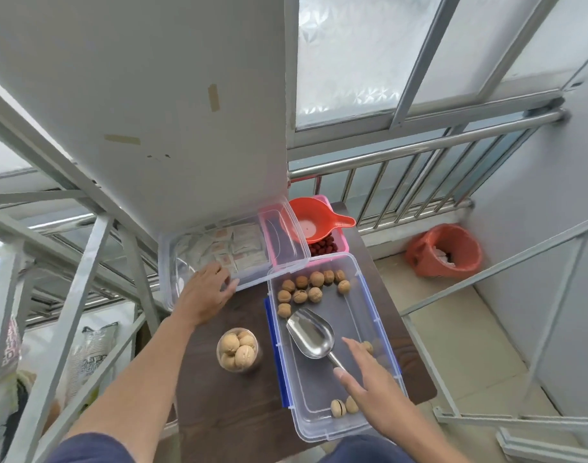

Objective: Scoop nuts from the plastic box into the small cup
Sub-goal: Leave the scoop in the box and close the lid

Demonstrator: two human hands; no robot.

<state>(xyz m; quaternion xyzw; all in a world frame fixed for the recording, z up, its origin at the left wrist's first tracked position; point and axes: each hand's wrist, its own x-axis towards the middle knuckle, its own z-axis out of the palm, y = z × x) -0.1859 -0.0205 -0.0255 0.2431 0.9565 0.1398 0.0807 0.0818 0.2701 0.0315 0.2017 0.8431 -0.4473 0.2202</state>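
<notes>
The cup [238, 353] looks filled; the scoop [311, 334] is being reached for with the right hand [369, 389], fingers spread, nothing held.

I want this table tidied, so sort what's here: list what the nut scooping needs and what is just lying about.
Needed: plastic box of nuts, metal scoop, small cup, right hand.

Lying about: lid under the left hand, box of packets, orange funnel, pink box of red fruit, orange bin.
</notes>
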